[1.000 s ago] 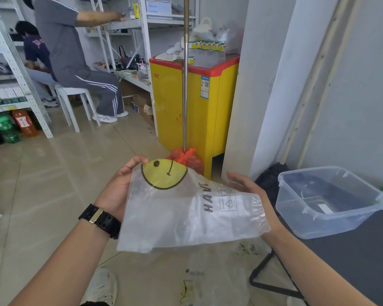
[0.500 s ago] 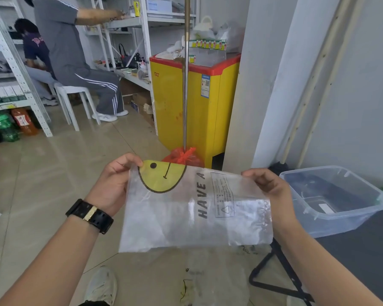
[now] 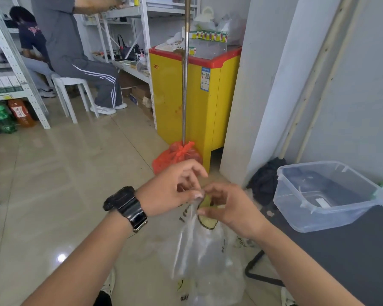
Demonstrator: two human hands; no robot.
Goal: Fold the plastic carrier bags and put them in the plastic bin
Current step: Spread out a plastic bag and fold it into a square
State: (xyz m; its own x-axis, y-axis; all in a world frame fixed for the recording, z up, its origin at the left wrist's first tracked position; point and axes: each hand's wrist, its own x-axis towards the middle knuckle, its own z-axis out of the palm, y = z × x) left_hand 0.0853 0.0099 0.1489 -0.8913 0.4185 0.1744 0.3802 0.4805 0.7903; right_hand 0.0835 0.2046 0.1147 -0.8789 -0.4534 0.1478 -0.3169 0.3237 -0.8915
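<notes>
A clear plastic carrier bag (image 3: 197, 246) with a yellow smiley face print hangs folded in half in front of me. My left hand (image 3: 173, 191) and my right hand (image 3: 230, 208) meet at its top edge, and both pinch the bag there, close together. The rest of the bag droops below my hands. More clear bags (image 3: 217, 288) lie on the floor beneath. The clear plastic bin (image 3: 323, 195) stands open on the dark table (image 3: 352, 261) to my right and looks to hold no bags.
A yellow chest freezer (image 3: 192, 96) with a metal pole (image 3: 185, 85) and a red bag (image 3: 175, 155) stands ahead. A white pillar (image 3: 252, 96) rises behind the bin. Two people sit by the shelves (image 3: 13, 62) at the left. Tiled floor stretches left.
My hands have come together from wide apart, bringing the two ends of the bag to meet. The bag was stretched flat between them and now hangs doubled below.
</notes>
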